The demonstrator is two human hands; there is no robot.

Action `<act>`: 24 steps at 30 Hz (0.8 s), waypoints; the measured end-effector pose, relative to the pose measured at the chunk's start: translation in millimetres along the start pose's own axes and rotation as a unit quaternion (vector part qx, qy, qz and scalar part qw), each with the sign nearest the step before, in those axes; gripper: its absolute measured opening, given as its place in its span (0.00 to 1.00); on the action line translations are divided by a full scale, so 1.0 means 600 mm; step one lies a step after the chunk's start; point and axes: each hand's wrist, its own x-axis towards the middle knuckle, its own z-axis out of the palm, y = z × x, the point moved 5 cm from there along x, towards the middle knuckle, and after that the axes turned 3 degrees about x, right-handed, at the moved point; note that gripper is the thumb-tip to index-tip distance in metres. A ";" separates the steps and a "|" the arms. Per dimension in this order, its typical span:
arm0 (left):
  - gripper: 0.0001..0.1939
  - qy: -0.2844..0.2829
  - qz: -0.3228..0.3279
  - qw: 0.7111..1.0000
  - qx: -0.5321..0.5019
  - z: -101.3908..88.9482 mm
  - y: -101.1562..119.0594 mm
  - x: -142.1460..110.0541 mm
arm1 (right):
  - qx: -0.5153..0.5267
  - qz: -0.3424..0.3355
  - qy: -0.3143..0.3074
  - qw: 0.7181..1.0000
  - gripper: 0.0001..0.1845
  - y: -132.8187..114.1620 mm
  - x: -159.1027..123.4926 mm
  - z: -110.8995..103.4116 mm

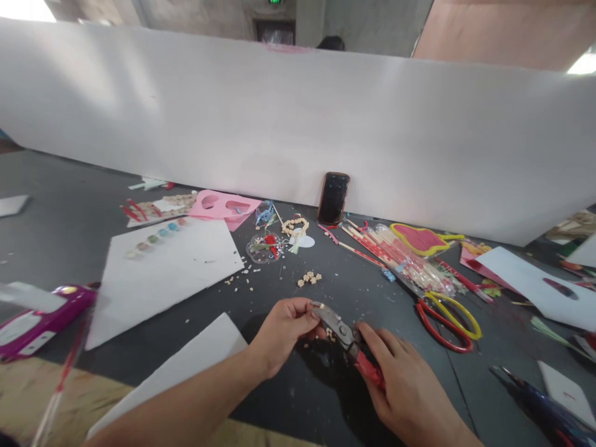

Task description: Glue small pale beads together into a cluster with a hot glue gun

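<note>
The right hand [410, 382] grasps red-handled pliers [345, 335], which slant between the two hands, their nose reaching the left hand [287, 329]. The left thumb and finger press together at that nose; what they pinch is too small to tell. Just beyond, a cluster of pale beads [309, 280] lies on the dark bench [344, 264]. Farther off, a phone [334, 198] leans against a white panel [242, 118].

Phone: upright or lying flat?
Upright: the phone stands on a short edge, leaning against the white panel.
</note>
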 end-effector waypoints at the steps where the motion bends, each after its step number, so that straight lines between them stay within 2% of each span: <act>1: 0.10 0.001 -0.003 1.000 -0.002 0.000 -0.002 0.000 | -0.003 0.002 0.002 1.000 0.27 -0.001 0.000 0.000; 10: 0.09 0.022 0.015 0.999 -0.020 -0.002 -0.002 0.005 | -0.023 0.003 0.031 0.999 0.27 -0.001 0.008 0.001; 24: 0.06 -0.028 -0.007 1.000 0.001 0.007 0.013 -0.003 | 0.016 -0.033 0.012 0.999 0.30 -0.003 0.008 -0.013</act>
